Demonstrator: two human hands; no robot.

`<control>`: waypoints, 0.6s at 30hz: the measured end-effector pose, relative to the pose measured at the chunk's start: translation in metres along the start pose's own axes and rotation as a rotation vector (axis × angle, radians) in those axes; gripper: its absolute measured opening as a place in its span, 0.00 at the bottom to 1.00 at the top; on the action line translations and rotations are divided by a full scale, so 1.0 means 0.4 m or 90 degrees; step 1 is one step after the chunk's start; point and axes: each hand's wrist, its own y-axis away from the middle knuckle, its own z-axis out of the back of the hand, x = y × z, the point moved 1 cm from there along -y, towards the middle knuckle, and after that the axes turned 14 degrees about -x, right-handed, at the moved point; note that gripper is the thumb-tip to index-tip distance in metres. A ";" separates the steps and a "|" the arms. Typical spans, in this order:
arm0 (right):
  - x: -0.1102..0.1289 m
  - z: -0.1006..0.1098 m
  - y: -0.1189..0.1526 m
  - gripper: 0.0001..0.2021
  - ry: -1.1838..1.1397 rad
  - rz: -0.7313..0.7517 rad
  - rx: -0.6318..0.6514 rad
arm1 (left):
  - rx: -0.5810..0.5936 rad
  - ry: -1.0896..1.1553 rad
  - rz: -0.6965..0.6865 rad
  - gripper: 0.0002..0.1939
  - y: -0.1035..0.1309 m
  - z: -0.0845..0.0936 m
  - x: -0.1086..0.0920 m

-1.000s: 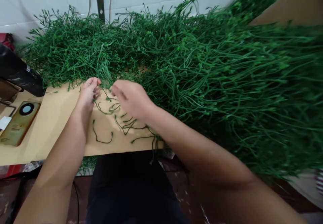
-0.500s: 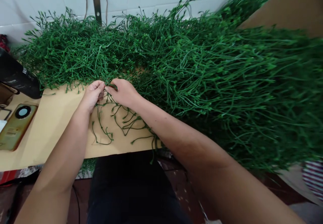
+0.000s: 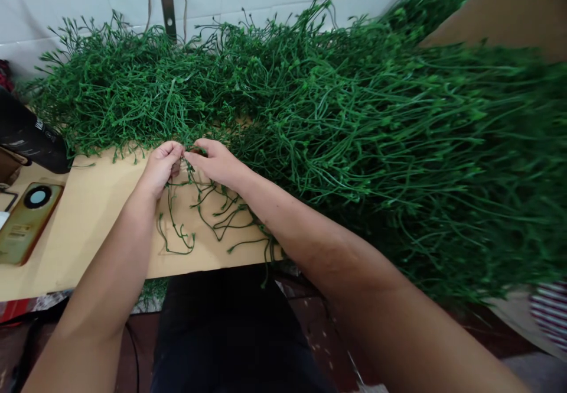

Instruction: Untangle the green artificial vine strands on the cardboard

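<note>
My left hand (image 3: 165, 165) is pinched closed on thin green stems at the front edge of the left pile. Touching it at the fingertips, my right hand (image 3: 213, 158) is also closed on the stems. Below the hands, several loose green sprigs (image 3: 219, 226) with small forked tips lie or hang over the tan board (image 3: 106, 216). Behind them spreads a long heap of green plastic-looking stems (image 3: 146, 91), joined on the right by a thicker mass (image 3: 376, 139). The exact joint between the fingertips is too small to make out.
A phone (image 3: 29, 224) and a black bottle (image 3: 33, 136) lie at the left. A metal upright (image 3: 167, 3) stands against the tiled wall. A brown cardboard flap (image 3: 509, 15) is at the upper right, striped cloth (image 3: 549, 316) at the lower right.
Both hands keep almost the same place and grip. The sprigs hanging under them have shifted slightly, and the whole view has moved a little.
</note>
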 end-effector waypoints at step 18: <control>-0.005 0.006 0.012 0.07 -0.165 -0.080 -0.037 | -0.017 0.023 -0.006 0.11 -0.008 0.018 0.004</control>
